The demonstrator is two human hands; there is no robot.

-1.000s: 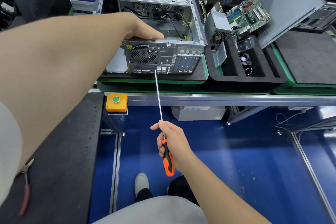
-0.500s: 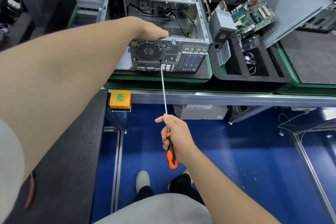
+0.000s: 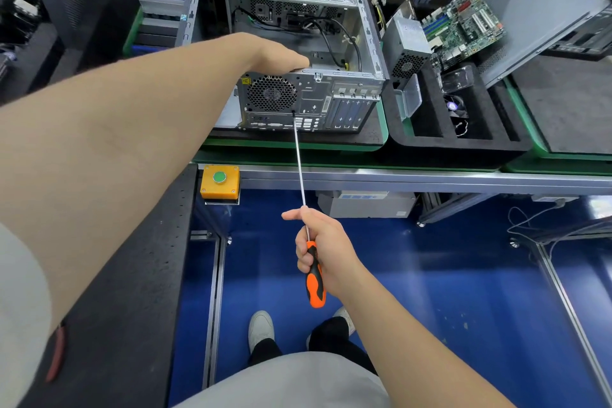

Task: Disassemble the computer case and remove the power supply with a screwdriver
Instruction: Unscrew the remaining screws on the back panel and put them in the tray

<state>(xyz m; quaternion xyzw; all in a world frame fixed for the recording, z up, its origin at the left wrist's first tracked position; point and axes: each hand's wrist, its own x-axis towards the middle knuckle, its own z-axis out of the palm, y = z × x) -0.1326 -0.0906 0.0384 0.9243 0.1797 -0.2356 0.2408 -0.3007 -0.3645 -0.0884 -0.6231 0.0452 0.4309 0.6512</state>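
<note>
One computer case (image 3: 298, 99) on the worktop (image 3: 397, 177); one power supply (image 3: 405, 43) just right of it. One screwdriver (image 3: 301, 172), long axis pointing away from the person, tip at the case's rear panel, handle clamped in the fingers of the right hand (image 3: 323, 248). Left hand (image 3: 278, 55) atop the case, fingers hidden.

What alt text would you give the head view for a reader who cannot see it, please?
A person's right hand holds a screwdriver by its orange grip, tip at the rear panel of an open computer case below the fan grille. The left hand holds the case's top edge.
</note>
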